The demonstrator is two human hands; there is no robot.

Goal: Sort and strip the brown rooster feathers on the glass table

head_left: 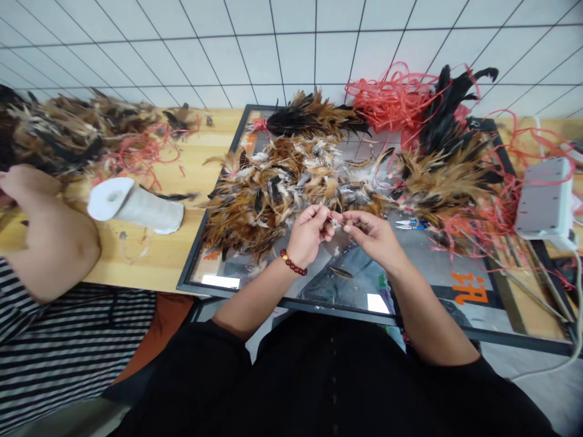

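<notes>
My left hand [310, 235], with a beaded bracelet on its wrist, is closed in a pinch just in front of a feather heap. My right hand [374, 238] meets it from the right, thumb and fingers brought together. Between the fingertips shows a small whitish feather tuft [336, 224], with a trace of pinkish red beside it; the fingers hide most of it. Behind both hands spreads a pile of brown, black and white feathers [273, 188]. Blue-handled thread snips [411, 224] lie right of my right hand. A single dark feather [341, 272] rests below the hands.
A black-framed glass panel [273, 295] covers the wooden table [209, 142]. Tangled pink plastic string [396, 100] and feather bundles [449, 173] lie behind and right. A white box [544, 197] stands at right. Left are a white roll [136, 205] and another person's arm [54, 237].
</notes>
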